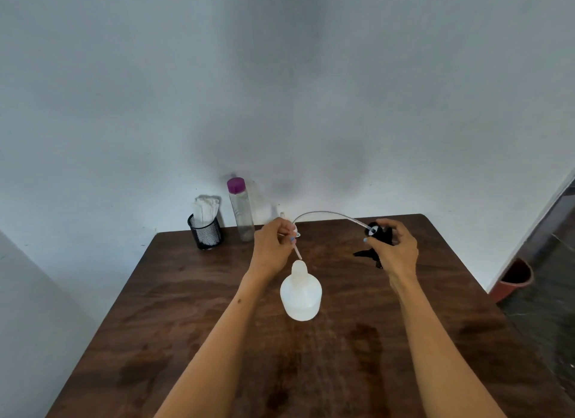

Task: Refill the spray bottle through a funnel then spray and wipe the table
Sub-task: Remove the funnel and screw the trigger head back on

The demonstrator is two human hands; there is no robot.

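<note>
spray bottle (301,293) white, translucent, upright, uncapped.

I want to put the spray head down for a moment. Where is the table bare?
Bare wood lies right of the bottle, under the right hand, and across the near table. The far left corner is crowded: mesh cup, capped tube.

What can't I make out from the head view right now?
- Funnel: mostly hidden behind the left hand; only a pale sliver shows.
- Trigger sprayer head: partly covered by the right hand.
- White spray bottle: liquid level unreadable through its cloudy wall.
- Purple-capped bottle: contents too small to tell.
</note>
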